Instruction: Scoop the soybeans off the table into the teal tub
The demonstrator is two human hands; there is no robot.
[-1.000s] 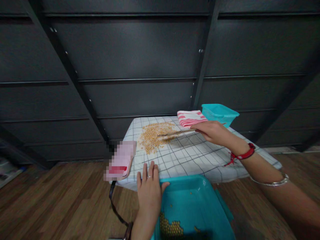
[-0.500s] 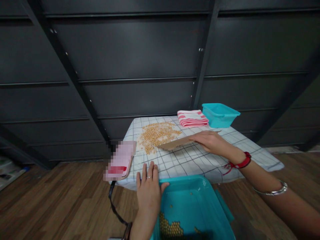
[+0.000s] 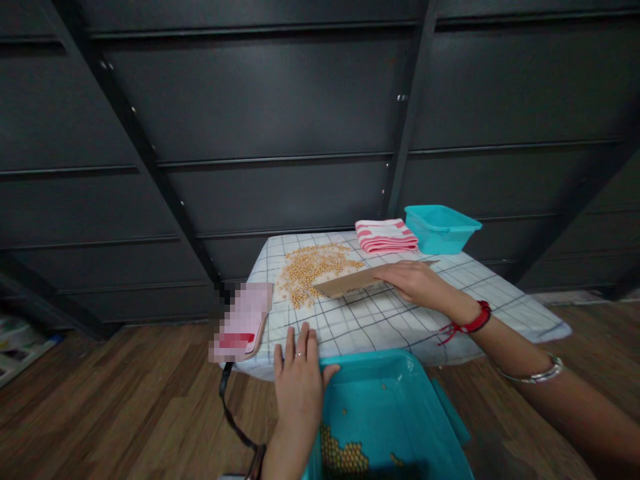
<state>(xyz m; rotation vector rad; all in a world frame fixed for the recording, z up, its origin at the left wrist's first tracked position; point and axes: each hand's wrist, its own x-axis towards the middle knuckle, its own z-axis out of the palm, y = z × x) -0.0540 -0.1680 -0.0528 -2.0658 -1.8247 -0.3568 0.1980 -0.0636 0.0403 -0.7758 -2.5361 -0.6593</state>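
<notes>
Your right hand (image 3: 413,280), closed on the cardboard strip (image 3: 350,283), has lowered it to stand tilted on the worktop (image 3: 450,313) against the soybeans' (image 3: 313,263) near edge, while your left hand (image 3: 299,377) stays flat and open beside the teal tub (image 3: 395,400).

right hand (image 3: 415,280) drawn lower and nearer, cardboard strip (image 3: 350,283) tipped face-up
</notes>
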